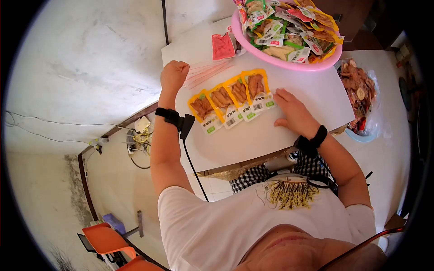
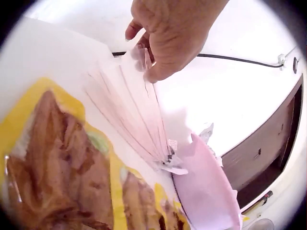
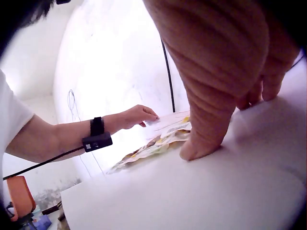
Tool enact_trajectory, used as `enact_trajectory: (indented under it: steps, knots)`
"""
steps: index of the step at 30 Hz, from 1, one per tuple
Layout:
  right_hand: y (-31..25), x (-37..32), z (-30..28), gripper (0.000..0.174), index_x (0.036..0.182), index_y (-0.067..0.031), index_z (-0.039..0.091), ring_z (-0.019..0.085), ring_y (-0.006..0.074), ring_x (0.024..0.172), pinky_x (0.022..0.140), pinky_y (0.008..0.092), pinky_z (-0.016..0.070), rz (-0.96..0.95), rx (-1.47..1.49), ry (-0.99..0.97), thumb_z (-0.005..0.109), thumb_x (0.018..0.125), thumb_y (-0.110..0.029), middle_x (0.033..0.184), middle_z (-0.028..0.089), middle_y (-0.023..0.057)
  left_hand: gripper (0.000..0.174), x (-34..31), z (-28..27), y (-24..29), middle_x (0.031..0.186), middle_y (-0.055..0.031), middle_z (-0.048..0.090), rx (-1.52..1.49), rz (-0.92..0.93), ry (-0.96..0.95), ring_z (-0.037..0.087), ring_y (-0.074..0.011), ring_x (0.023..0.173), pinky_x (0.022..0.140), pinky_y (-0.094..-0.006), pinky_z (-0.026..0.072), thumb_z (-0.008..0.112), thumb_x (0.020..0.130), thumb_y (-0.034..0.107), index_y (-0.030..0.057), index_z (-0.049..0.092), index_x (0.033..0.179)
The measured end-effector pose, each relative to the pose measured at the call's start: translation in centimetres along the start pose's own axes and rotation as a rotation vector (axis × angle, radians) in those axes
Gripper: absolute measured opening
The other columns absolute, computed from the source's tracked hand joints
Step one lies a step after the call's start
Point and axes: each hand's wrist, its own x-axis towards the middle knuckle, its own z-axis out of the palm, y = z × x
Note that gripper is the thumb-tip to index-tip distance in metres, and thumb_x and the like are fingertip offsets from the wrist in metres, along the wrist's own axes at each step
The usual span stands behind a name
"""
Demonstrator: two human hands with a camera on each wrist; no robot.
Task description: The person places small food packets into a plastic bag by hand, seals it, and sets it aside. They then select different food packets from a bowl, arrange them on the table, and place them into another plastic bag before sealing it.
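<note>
Your right hand (image 3: 225, 72) touches the desk (image 3: 168, 201) with its fingers (image 3: 272, 86), just beside the packets (image 3: 148, 151); beyond these packets is your left hand (image 3: 135, 116), with a black strap (image 3: 97, 126) on its wrist.

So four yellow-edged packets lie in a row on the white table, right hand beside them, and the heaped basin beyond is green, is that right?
Not quite: the heaped basin is pink, as the head view shows. The four yellow-edged packets lie in a row on the white table, with the right hand beside them.
</note>
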Motion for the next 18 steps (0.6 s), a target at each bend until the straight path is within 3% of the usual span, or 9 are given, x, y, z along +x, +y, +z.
enact_trajectory:
  steps: [9, 15, 18]
  knots:
    - [0.6, -0.1, 0.5, 0.077, 0.126, 0.0052, 0.047, 0.040, 0.0383, 0.128, 0.107, 0.0403, 0.0354, -0.024, -0.053, 0.025, 0.083, 0.063, -0.021, 0.136, 0.043, 0.0235, 0.010, -0.8, -3.1, 0.9, 0.078, -0.0119, 0.063, -0.014, 0.105, 0.176, 0.061, -0.0312, 0.076, 0.065, -0.0401, 0.0483, 0.061, 0.081, 0.012, 0.0047, 0.066, 0.078]
    - [1.0, -0.2, 0.8, 0.070, 0.119, 0.0055, 0.052, 0.041, 0.0373, 0.127, 0.106, 0.0386, 0.0363, -0.075, -0.034, 0.066, 0.082, 0.061, -0.020, 0.132, 0.045, 0.0230, 0.015, -2.1, -0.2, 1.4, 0.075, -0.0108, 0.065, -0.219, -0.165, 0.089, 0.062, -0.0218, 0.067, 0.063, -0.0331, 0.0480, 0.061, 0.080, 0.014, 0.0017, 0.066, 0.086]
    - [0.9, -0.1, 0.6, 0.073, 0.124, 0.0059, 0.049, 0.039, 0.0379, 0.129, 0.108, 0.0383, 0.0340, -0.044, -0.015, 0.020, 0.082, 0.063, -0.018, 0.136, 0.043, 0.0237, 0.016, -2.6, 0.3, 2.5, 0.080, -0.0155, 0.068, -0.376, -0.371, 0.032, 0.064, -0.0278, 0.072, 0.066, -0.0362, 0.0498, 0.059, 0.076, 0.014, 0.0001, 0.064, 0.083]
